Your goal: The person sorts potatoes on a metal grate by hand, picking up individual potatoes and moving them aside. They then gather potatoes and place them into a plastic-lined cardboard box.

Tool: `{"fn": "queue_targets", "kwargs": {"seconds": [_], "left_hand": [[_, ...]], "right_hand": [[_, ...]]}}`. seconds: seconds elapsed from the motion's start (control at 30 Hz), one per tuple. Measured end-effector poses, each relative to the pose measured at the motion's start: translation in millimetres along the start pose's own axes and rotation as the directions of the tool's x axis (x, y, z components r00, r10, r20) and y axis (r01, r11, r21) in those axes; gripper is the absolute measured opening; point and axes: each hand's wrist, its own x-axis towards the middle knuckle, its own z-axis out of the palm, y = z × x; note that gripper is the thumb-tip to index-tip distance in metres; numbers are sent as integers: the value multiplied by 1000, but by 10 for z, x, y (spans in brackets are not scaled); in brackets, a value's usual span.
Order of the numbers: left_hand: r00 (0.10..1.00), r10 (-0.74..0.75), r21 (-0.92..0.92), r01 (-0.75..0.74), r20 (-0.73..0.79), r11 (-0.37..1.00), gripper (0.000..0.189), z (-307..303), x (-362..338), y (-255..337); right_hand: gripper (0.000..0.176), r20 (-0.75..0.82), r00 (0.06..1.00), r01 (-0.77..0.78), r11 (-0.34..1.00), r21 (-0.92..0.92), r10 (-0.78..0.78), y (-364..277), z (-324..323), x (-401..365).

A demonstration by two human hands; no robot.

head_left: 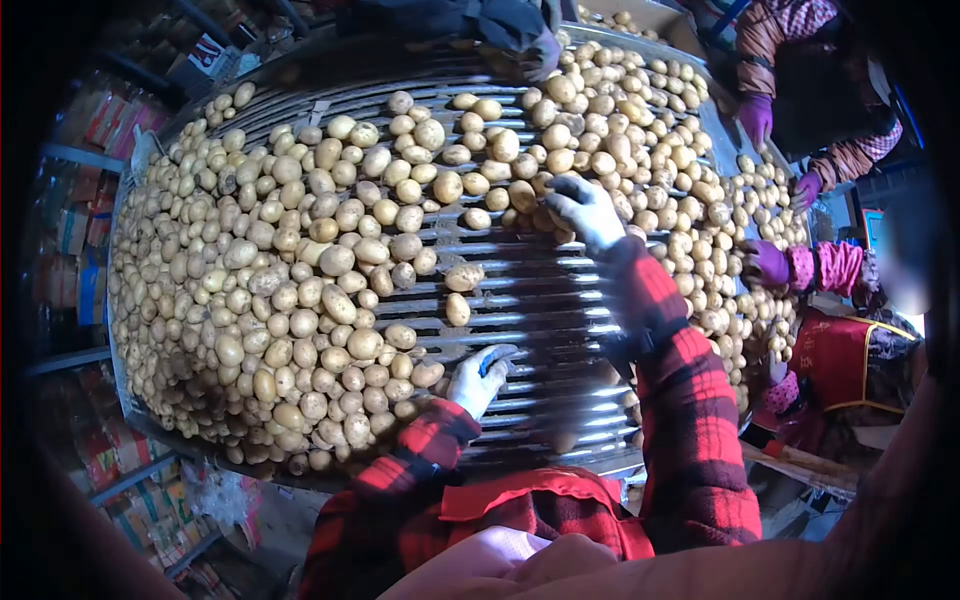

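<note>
head view: an oval potato (457, 309) lies on slats (545, 300) beyond the left hand (480, 381), long axis pointing roughly at it; right hand (587, 212) beside other potatoes (618, 147); i cannot tell whether either grip is closed.

Tan potatoes (337, 260), red-black plaid sleeves (690, 400)

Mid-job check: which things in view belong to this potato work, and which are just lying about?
In use:
- potatoes
- slatted table
- gloved left hand
- gloved right hand, at the potatoes

Apparently just lying about:
- stacked packages, far left
- crumpled clear plastic, lower left
</note>
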Motion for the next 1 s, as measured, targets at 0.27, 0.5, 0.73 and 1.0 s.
{"fn": "queue_targets", "kwargs": {"seconds": [0.27,0.5,0.73,1.0], "left_hand": [[989,129,245,-107,-78,964,33,-11,60,-41],[997,34,114,-26,-76,993,39,13,60,-117],[983,173,273,-151,-58,950,37,-25,176,-280],[993,114,71,-112,-25,991,31,-18,92,-139]], "right_hand": [[39,-78,985,40,636,-771,-156,-260,907,892],[40,-103,987,-50,372,-927,-123,350,71,711],[34,130,977,171,249,-953,-171,-568,262,718],[41,258,966,257,219,-941,-24,-1045,1803,1733]]}}
